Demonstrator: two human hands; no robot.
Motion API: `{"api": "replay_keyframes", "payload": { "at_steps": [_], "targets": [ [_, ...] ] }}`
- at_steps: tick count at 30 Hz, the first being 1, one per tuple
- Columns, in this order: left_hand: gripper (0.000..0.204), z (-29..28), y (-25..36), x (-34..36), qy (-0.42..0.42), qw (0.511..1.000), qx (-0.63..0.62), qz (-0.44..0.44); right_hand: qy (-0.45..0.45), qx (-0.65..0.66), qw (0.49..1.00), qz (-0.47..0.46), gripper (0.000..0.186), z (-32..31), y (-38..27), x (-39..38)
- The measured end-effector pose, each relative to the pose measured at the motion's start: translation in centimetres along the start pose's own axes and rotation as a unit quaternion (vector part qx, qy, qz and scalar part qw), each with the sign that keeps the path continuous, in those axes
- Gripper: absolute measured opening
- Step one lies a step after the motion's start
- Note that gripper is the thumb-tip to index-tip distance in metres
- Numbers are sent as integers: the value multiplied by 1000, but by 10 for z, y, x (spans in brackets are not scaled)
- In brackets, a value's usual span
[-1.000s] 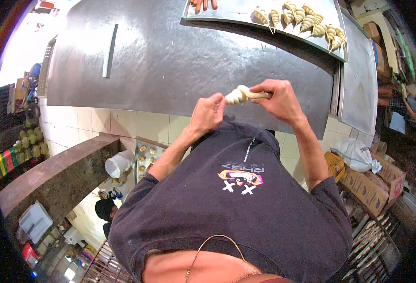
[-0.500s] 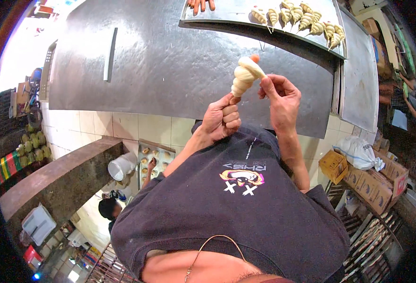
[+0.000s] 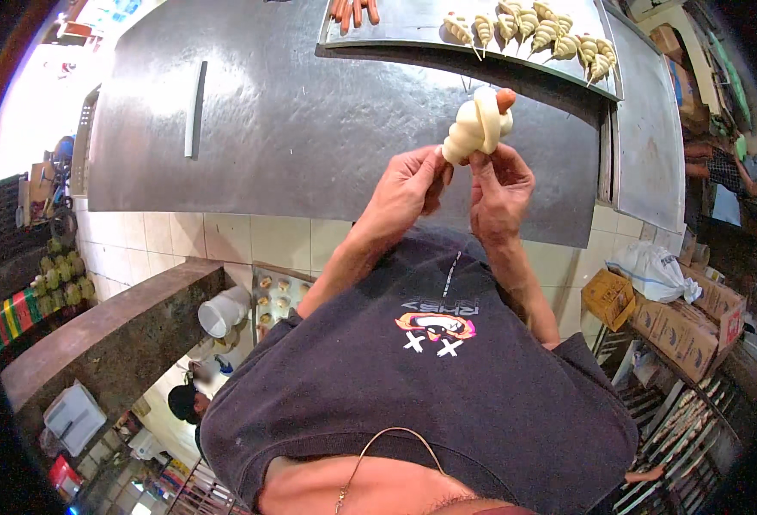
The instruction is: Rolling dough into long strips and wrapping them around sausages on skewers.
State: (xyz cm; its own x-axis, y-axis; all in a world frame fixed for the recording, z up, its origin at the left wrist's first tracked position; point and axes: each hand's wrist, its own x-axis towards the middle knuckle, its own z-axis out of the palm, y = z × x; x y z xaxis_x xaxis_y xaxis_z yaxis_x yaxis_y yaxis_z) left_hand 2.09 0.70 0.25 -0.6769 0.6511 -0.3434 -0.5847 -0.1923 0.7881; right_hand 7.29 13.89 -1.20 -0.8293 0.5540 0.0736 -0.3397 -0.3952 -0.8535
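Note:
A dough-wrapped sausage (image 3: 466,136) is held up above the metal table, tilted to the upper right. The pale dough circles it in thick coils, and the reddish sausage tip (image 3: 506,99) sticks out at the top. My left hand (image 3: 411,182) is closed around its lower end; whatever lies inside that grip is hidden. With thumb and fingers, my right hand (image 3: 502,190) pinches the hanging end of the dough strip (image 3: 486,120), which crosses over the upper coils.
A metal tray (image 3: 413,33) at the far right bears several wrapped sausages on sticks (image 3: 546,33) and several bare sausages (image 3: 357,12). A thin pale strip (image 3: 195,110) lies on the metal table (image 3: 267,129). Cardboard boxes (image 3: 674,335) stand at right; a person (image 3: 191,402) is at lower left.
The dough strip has come round over the top coils, and my right hand has moved lower beside the left. The wrapped sausage has shifted right and tilted; more of its tip shows.

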Motion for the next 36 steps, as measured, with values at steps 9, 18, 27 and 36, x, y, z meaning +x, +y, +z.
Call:
{"api": "replay_keyframes", "payload": {
  "at_steps": [9, 18, 27, 36],
  "targets": [
    [16, -1, -13, 3, 157, 951, 204, 170, -38, -134, 987, 77, 15, 6, -17, 19],
    [19, -21, -34, 4, 177, 980, -70, 56, -3, -33, 991, 132, 13, 3, -34, 23],
    [21, 5, -14, 3, 143, 980, 12, 136, -4, -214, 975, 64, 15, 16, -10, 3],
    [19, 0, -14, 7, 131, 976, 51, 167, -36, -227, 972, -52, 15, -2, 14, 2]
  ]
}}
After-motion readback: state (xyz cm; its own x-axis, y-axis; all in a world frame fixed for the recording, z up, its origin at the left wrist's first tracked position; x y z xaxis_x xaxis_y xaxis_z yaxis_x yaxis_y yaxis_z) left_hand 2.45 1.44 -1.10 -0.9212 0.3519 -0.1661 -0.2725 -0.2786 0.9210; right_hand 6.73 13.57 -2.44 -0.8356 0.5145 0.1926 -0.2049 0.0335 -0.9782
